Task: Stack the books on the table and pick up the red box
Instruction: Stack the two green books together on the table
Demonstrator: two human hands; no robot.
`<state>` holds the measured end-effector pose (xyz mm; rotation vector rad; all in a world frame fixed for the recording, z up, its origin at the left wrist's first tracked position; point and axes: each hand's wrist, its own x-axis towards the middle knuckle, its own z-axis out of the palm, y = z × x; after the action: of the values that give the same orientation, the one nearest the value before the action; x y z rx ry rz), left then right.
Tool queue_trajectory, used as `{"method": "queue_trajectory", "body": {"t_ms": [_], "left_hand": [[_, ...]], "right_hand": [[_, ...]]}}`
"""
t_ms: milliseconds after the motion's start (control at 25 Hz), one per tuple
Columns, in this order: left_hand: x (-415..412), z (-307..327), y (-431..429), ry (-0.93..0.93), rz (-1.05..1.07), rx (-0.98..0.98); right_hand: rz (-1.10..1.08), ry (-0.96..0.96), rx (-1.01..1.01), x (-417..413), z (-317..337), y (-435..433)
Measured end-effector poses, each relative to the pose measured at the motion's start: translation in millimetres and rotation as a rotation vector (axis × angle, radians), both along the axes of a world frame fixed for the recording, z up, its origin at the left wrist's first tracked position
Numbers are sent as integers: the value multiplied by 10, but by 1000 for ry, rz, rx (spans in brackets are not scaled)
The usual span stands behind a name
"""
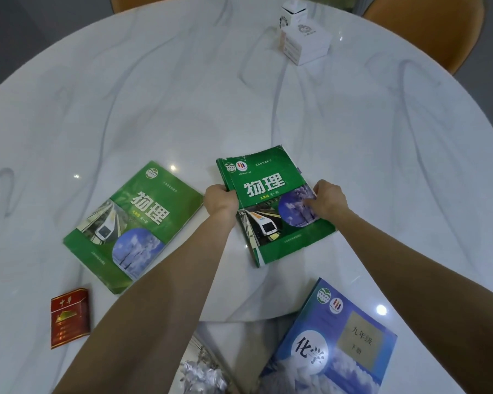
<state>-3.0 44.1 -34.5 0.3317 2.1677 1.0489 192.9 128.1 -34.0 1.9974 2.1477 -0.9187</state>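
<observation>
A worn dark green book (271, 207) lies in the middle of the white marble table (182, 95). My left hand (222, 198) grips its left edge and my right hand (329, 199) grips its right edge, thumb on the cover. A second, lighter green book (131, 226) lies flat to the left, apart from the first. A blue book (333, 342) rests at the near right edge of the table. The red box (69, 318) lies flat at the near left, beside my left forearm and untouched.
Two white boxes (303, 38) stand stacked at the far side of the table. Orange chair backs (427, 27) show beyond the far edge. Part of another printed cover (202, 368) peeks out at the bottom centre, under my left arm.
</observation>
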Motion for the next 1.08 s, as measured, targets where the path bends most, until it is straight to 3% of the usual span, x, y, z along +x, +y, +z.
{"method": "queue_trajectory", "body": {"t_ms": [400, 680, 840, 1080], "left_hand": [[-56, -109, 17, 367, -317, -114], [-46, -173, 10, 400, -333, -147], [-69, -104, -78, 449, -449, -183], [-475, 227, -378, 725, -626, -172]], "right_hand": [[-96, 66, 42, 9, -78, -285], [-110, 90, 48, -7, -115, -292], [-59, 43, 81, -34, -20, -319], [156, -91, 284, -410, 303, -522]]}}
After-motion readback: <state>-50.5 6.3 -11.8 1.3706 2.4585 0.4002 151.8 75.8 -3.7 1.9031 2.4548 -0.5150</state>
